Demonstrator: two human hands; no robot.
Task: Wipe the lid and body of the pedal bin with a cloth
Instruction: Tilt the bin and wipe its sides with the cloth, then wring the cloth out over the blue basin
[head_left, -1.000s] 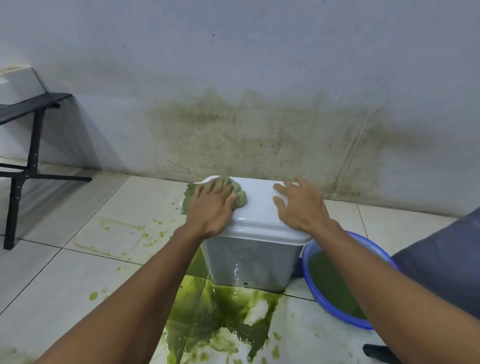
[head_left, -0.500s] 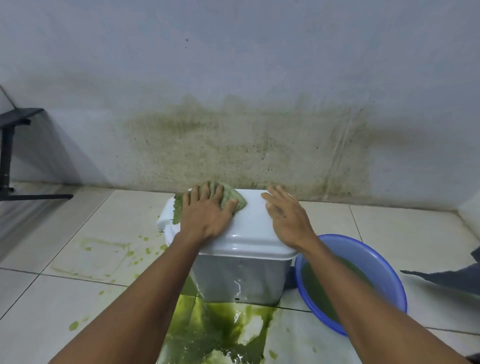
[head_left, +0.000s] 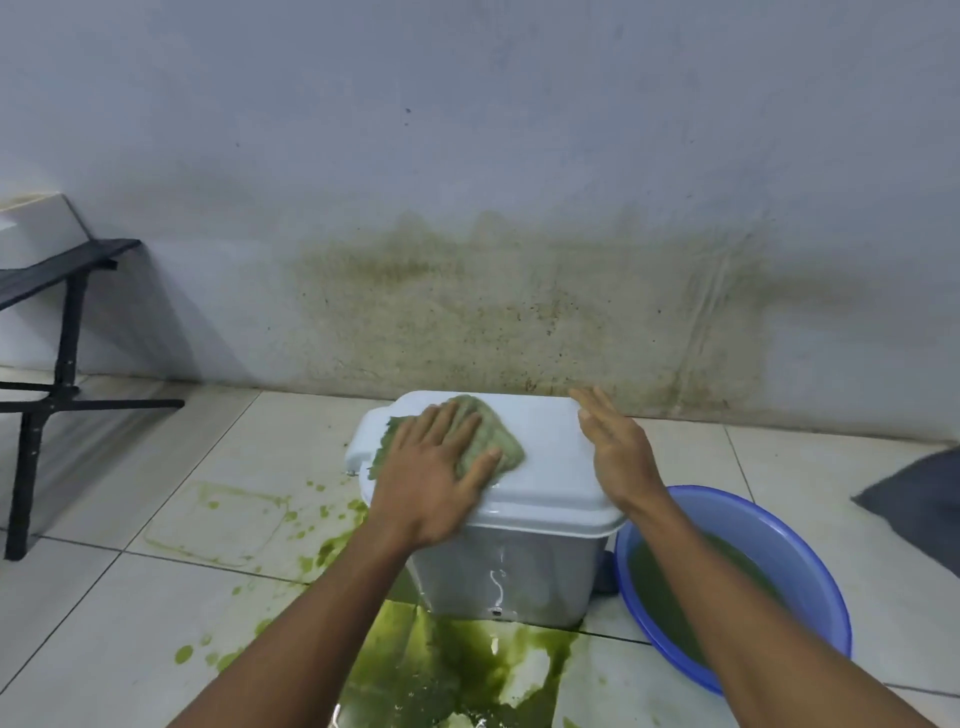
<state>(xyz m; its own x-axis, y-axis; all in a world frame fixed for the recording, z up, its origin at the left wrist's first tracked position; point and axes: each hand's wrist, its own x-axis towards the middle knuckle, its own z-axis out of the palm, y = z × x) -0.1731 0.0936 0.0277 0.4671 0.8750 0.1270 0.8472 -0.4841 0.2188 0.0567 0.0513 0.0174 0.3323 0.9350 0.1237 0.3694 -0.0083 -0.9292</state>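
A white pedal bin (head_left: 511, 577) stands on the tiled floor against the wall, its white lid (head_left: 545, 467) down. A green-stained cloth (head_left: 493, 436) lies on the left half of the lid. My left hand (head_left: 434, 470) presses flat on the cloth with straight, spread fingers. My right hand (head_left: 615, 449) rests with straight fingers on the lid's right edge. The pedal is hidden from view.
A blue basin (head_left: 779, 551) of green water sits right of the bin, under my right forearm. Green liquid (head_left: 457, 670) pools on the tiles in front. A black metal stand (head_left: 62, 364) is at left, a dark cloth (head_left: 914, 499) at far right. The wall is stained.
My left hand has slid the cloth from the lid's far left toward its middle. My right hand has shifted to the lid's right edge. The view has swung back leftward.
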